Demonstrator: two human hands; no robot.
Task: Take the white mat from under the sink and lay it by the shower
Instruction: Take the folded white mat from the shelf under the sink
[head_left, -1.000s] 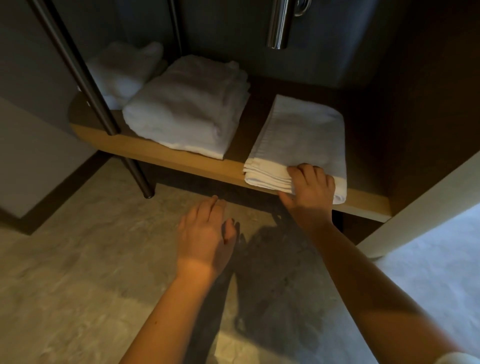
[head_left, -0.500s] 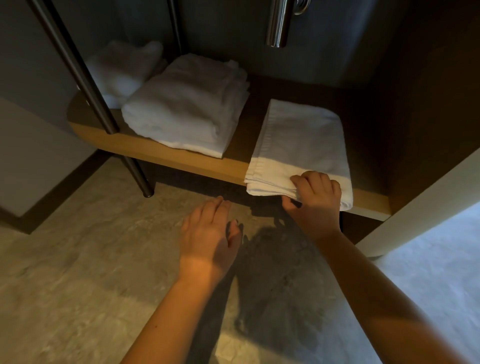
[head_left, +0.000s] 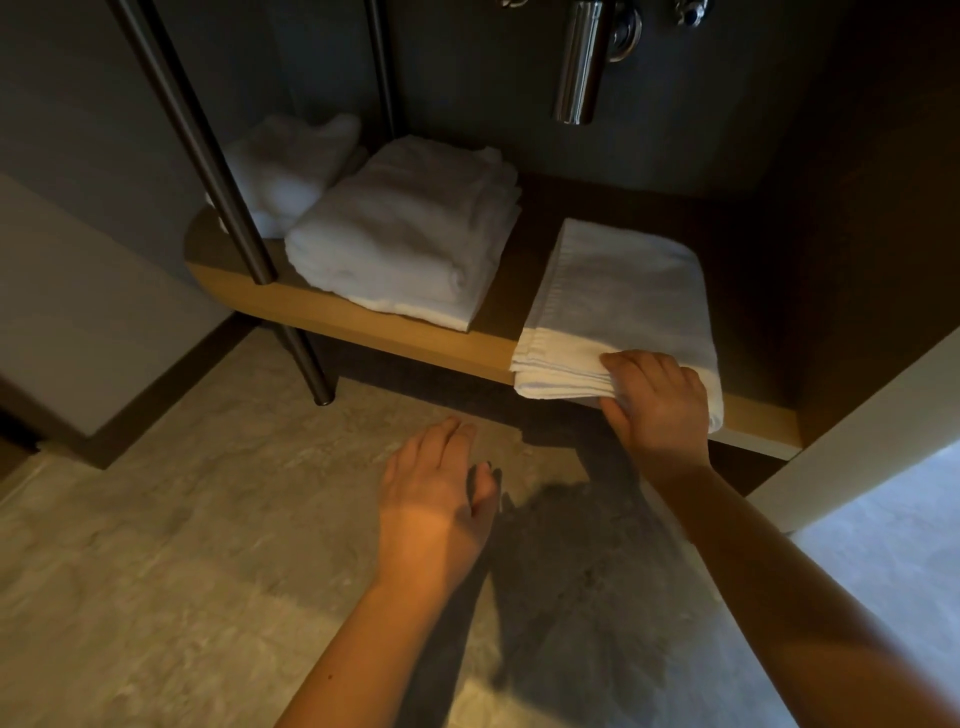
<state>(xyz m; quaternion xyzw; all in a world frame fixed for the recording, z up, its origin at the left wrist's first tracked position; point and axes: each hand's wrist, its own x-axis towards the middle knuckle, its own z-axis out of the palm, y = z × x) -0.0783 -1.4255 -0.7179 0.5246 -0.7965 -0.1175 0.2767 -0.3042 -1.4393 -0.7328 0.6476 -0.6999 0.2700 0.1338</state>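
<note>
The white mat is seen folded flat on the right end of the wooden shelf under the sink, its front edge hanging a little over the lip. Its front right corner is covered by the right hand. The back of the shelf is lost in dark shade. The metal pipe is cut off at the top. A small towel is partly hidden by a pole and a stack of towels. The mat's front edge is pinched by the right hand, with fingers curled on top and thumb below. The left hand is held flat and spread above the floor, holding nothing.
</note>
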